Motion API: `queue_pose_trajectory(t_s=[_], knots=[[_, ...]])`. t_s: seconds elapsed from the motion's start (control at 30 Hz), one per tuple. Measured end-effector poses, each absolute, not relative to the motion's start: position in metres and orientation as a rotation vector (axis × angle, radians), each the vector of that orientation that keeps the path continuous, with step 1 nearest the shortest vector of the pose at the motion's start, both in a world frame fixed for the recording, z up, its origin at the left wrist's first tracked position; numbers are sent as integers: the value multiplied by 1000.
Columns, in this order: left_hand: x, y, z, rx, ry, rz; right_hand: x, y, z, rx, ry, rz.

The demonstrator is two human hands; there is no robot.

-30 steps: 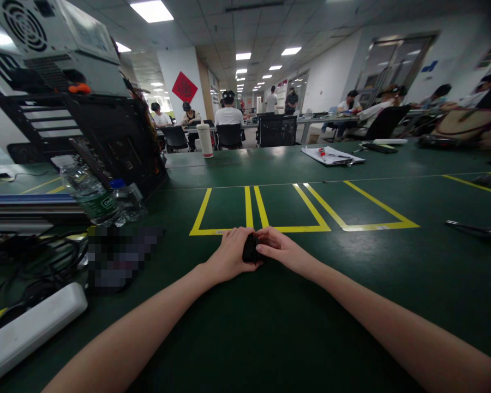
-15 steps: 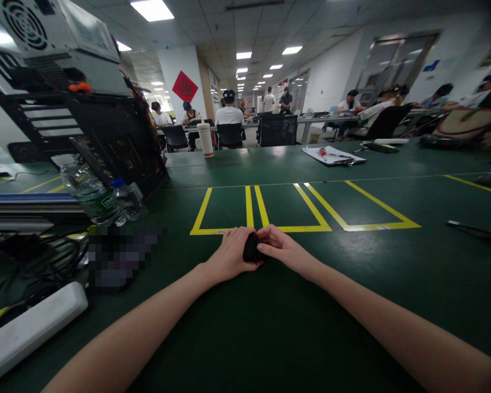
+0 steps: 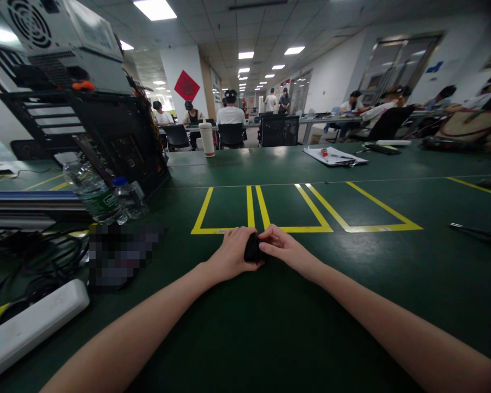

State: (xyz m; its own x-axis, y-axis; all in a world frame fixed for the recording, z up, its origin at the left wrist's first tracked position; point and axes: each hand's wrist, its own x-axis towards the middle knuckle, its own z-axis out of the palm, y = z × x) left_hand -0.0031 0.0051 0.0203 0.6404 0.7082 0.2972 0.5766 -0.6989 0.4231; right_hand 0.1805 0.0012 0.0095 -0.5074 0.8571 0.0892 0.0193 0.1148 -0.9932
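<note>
A small black object (image 3: 251,249) sits between my two hands, low over the green tabletop (image 3: 245,327); its exact kind is not clear. My left hand (image 3: 235,252) is wrapped around its left side, with the thumb below and the fingers over the top. From the right, my right hand (image 3: 284,248) pinches at the object's edge with thumb and bent fingers. Much of the black object is hidden behind the fingers. Just beyond my hands, yellow tape (image 3: 305,229) marks several outlined areas on the table.
At left stand a computer chassis (image 3: 123,147) and plastic bottles (image 3: 100,203), with black cables and a white power strip (image 3: 36,330) nearer. A white cup (image 3: 207,140) and a clipboard (image 3: 331,156) lie farther back. A dark tool (image 3: 477,231) is at right. Several people sit beyond.
The whole view has shifted very slightly. Both hands keep nearly the same hold on the black object.
</note>
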Motion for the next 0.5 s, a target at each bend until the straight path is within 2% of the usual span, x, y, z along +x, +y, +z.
queue_pose_trajectory(t_s=[0.5], knots=[[-2, 10, 10, 2601, 1041, 730, 180, 4, 5, -795, -1695, 1516]])
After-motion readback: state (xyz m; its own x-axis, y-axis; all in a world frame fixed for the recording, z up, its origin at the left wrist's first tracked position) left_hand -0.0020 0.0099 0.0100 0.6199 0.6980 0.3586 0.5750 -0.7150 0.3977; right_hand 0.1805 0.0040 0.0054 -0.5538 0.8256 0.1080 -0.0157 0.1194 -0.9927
